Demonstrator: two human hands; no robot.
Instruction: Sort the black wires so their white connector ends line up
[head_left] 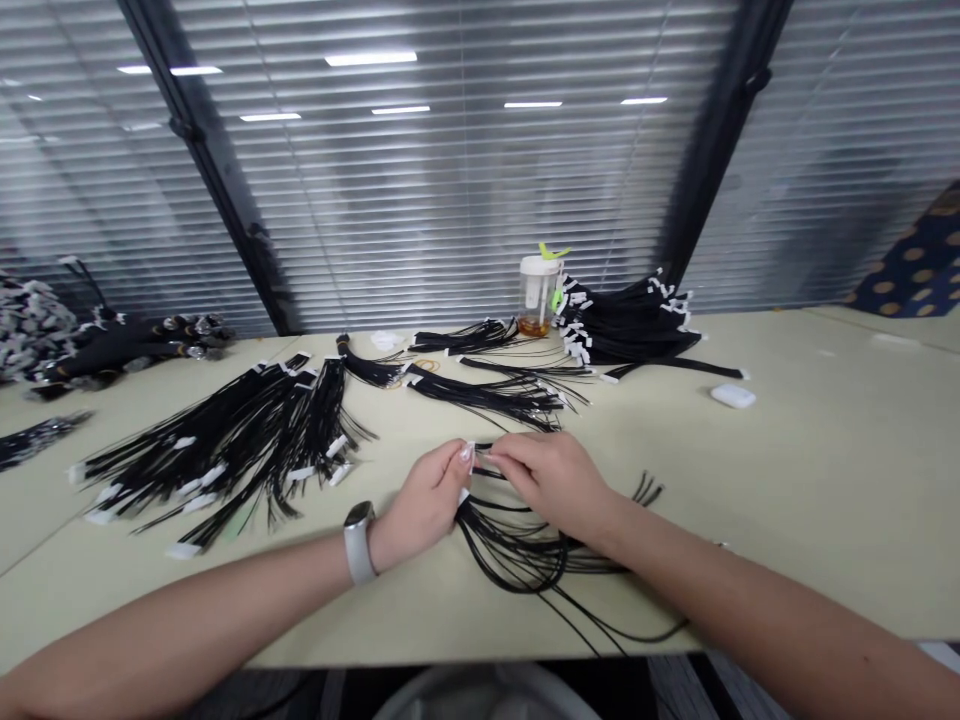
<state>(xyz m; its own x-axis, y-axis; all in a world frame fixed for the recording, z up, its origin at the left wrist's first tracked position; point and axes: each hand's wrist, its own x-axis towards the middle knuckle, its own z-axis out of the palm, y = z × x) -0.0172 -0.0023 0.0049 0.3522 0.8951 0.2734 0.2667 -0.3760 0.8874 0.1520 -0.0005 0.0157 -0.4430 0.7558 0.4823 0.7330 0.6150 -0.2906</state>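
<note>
In the head view, my left hand [429,498] is closed on a white connector [469,452] at the end of a bundle of black wires [517,560]. A grey-banded watch sits on that wrist. Just to the right, my right hand [559,480] pinches one black wire close to the connector, thumb and forefinger together. From the connector the other wires loop down and spread to the right over the table, partly under my right forearm. The wire's tip is hidden by my fingers.
Black wire bundles with white connectors [247,440] fan out at left. Smaller bundles [487,395] lie behind my hands. A big stack of harnesses [637,320] stands beside a lidded cup [534,295]. A white case [733,396] rests at right. The table's front edge [450,662] is close.
</note>
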